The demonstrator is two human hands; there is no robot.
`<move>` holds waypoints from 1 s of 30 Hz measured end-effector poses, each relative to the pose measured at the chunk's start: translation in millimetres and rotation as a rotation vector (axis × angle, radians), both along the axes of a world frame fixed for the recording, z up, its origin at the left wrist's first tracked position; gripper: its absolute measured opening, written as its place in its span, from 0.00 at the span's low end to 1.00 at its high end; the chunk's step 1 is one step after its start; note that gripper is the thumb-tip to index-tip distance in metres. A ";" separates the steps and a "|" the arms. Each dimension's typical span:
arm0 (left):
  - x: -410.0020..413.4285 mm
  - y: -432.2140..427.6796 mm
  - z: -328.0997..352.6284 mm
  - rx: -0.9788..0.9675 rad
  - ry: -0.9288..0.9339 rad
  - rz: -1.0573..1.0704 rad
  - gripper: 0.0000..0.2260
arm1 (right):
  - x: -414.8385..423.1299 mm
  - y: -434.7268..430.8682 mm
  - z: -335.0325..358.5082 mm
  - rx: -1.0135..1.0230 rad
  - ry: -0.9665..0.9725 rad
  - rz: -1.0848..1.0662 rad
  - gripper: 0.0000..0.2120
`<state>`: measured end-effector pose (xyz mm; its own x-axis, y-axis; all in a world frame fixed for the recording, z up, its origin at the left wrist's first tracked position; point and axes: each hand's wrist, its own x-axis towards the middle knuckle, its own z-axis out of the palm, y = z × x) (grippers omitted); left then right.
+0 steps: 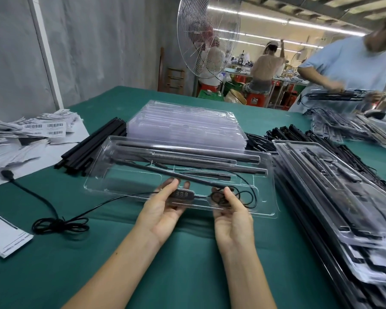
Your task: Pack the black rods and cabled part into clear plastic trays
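Gripping cabled part's controller [183, 194] in left hand [163, 211]; pinching its coiled cable [217, 198] in right hand [232, 218]. Held over near rim of clear tray [266, 207] on green table [98, 253]. Noted black rods [187, 152] seated in far slots.

Over the green table [187, 253], the left hand [163, 212] holds a black cable control [183, 194] and the right hand [232, 216] pinches a cable loop [218, 197], both at the near edge of the clear tray [125, 186]; black rods [187, 156] lie inside.
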<state>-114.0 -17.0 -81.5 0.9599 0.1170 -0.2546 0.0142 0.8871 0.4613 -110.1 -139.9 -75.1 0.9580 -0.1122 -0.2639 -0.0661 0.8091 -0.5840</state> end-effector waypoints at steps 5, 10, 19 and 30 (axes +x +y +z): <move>0.6 -0.4 -2.2 0.000 0.012 0.003 0.04 | 0.5 3.4 -1.1 -0.004 0.005 -0.033 0.01; 1.1 -3.1 -1.4 0.036 0.032 -0.012 0.04 | 0.7 1.0 -1.2 0.079 0.016 -0.071 0.15; 1.1 -3.1 -1.7 0.072 0.048 0.012 0.05 | 1.5 0.2 -2.5 0.041 0.045 -0.105 0.16; -1.2 0.3 1.3 0.025 0.046 0.010 0.08 | -2.5 -1.4 -2.1 -0.036 0.000 -0.114 0.12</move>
<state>-115.3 -16.6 -80.2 0.9461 0.1337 -0.2950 0.0266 0.8756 0.4823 -112.6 -141.3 -77.3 0.9383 -0.2303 -0.2581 0.0251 0.7895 -0.6132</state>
